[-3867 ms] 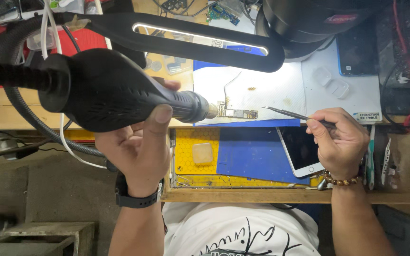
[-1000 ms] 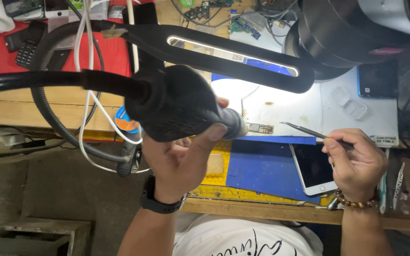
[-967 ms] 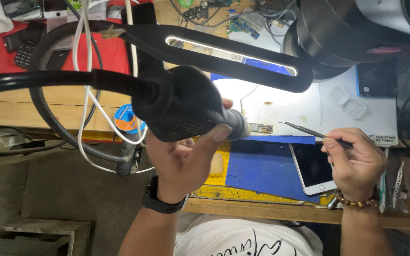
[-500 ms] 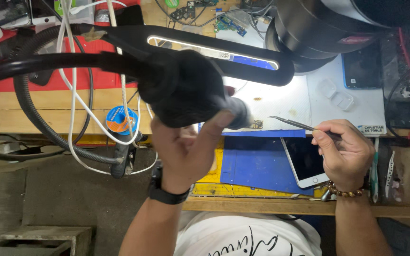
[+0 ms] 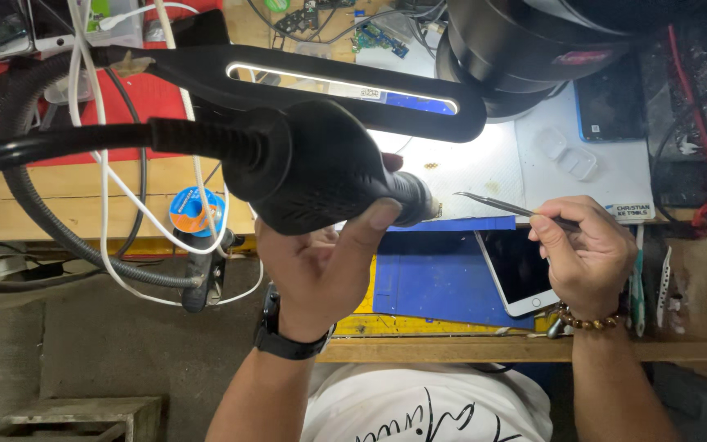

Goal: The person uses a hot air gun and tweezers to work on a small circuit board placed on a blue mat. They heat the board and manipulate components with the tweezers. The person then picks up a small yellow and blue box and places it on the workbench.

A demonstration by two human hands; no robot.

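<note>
- A big black hot-air tool is gripped tight by the left hand, with the thumb pressed on its side.
- The metal tip of the tool is pointed at the bright white mat under the lamp bar.
- Thin tweezers are pinched in the fingers of the right hand, and their sharp end is held just beside the tool's tip.
- What sits right under the tip is hidden by the tool, so it cannot be told.
- A phone with a dark screen is lying on the blue mat, partly under the right hand.
- A thick black hose and a white cable are hanging off the left side of the bench.

What could go wrong:
- The fingers on the tweezers could be burned, because they are kept near the hot tip.
- A tiny part could be blown off the white mat and lost if the air is aimed badly.
- The phone could be hurt if the hot tip is swung over it.
- The tool could be tugged aside if the hose gets caught on the white cable.
</note>
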